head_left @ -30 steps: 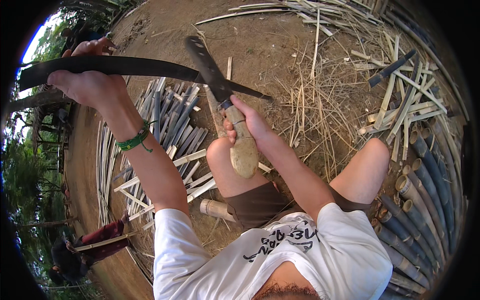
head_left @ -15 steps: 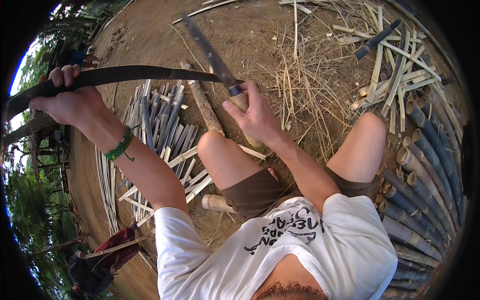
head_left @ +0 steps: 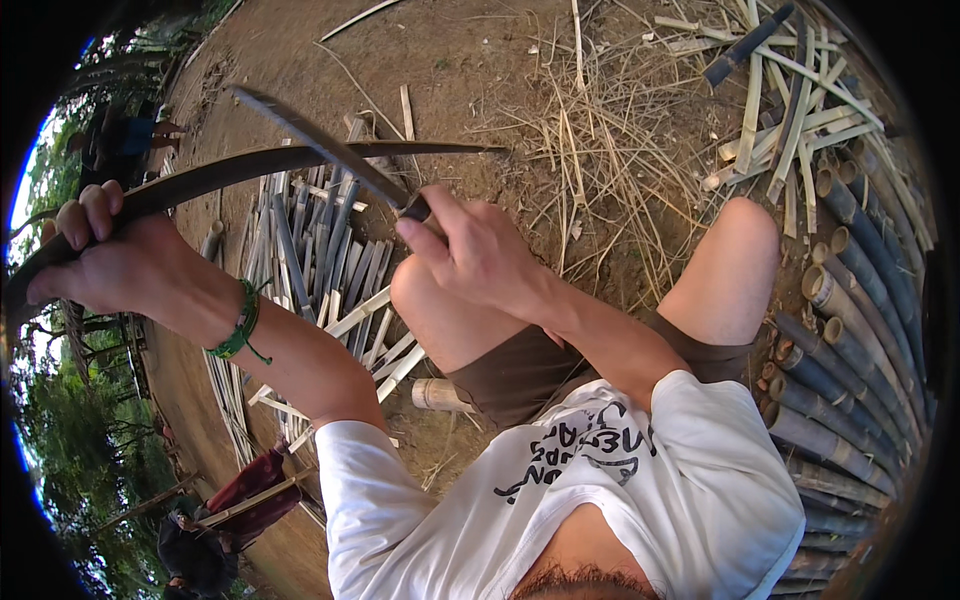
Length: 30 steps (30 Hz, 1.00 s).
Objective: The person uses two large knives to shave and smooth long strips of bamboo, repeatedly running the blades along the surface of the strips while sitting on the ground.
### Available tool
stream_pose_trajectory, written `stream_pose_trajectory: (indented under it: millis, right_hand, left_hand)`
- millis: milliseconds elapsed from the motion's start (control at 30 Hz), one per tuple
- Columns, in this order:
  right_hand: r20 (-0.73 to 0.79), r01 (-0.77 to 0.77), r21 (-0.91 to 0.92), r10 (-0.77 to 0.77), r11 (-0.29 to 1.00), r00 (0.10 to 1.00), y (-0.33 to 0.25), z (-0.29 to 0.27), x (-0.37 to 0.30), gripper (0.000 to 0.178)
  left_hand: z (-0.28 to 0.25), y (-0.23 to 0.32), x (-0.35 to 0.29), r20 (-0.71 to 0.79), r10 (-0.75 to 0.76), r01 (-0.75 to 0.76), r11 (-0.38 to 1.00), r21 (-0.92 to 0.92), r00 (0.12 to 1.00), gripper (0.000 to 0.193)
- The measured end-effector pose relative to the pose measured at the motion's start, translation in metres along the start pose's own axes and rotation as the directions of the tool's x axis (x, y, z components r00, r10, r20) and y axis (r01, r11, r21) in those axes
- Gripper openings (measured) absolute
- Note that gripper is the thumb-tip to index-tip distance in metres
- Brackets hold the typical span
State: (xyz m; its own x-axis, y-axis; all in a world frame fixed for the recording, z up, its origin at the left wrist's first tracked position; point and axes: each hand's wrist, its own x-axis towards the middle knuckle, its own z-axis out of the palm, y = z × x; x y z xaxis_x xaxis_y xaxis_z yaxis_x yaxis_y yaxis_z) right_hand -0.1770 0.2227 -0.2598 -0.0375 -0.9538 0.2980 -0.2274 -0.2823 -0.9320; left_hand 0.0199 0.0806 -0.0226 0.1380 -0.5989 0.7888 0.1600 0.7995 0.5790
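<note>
My left hand (head_left: 120,255) is raised at the far left, its fingers wrapped round a long dark strip of split bamboo (head_left: 235,170). From there the strip arches to the right and tapers to a thin end. In front of my left knee, my right hand (head_left: 485,250) grips a machete (head_left: 310,140) by its handle, which the fingers mostly cover. The blade points up and to the left and crosses the strip; whether the two touch I cannot tell. The strip's other end runs out past my left hand at the picture's rim.
Split bamboo pieces (head_left: 330,235) lie heaped beyond my left arm, and a short bamboo log (head_left: 437,395) by my left thigh. Thin shavings (head_left: 600,150) cover the ground ahead. Bamboo poles (head_left: 840,285) and strips (head_left: 790,130) lie on the right. A person (head_left: 205,540) is at lower left.
My right hand has moved left with the machete, and its blade has swung lower to the left across the strip. My left hand has shifted slightly down and left with the strip.
</note>
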Motion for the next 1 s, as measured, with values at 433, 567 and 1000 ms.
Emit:
stream_pose_trajectory:
  millis: [433,567,1000]
  right_hand:
    - [0.039,-0.381,-0.132,0.389,0.915,0.920,0.183,-0.005,-0.017,0.039]
    - [0.089,-0.112,-0.039,0.116,0.993,0.989,0.110,-0.015,-0.018,0.038]
    - [0.131,-0.507,-0.143,0.524,0.850,0.841,0.238,0.008,0.009,0.043]
  left_hand:
    - [-0.011,0.010,-0.011,0.281,-0.142,0.265,0.841,-0.472,0.949,0.063]
    - [-0.014,0.004,-0.003,0.005,-0.102,0.098,0.941,-0.323,0.995,0.071]
    - [0.009,-0.004,-0.015,-0.215,0.136,-0.047,0.926,0.375,0.967,0.067]
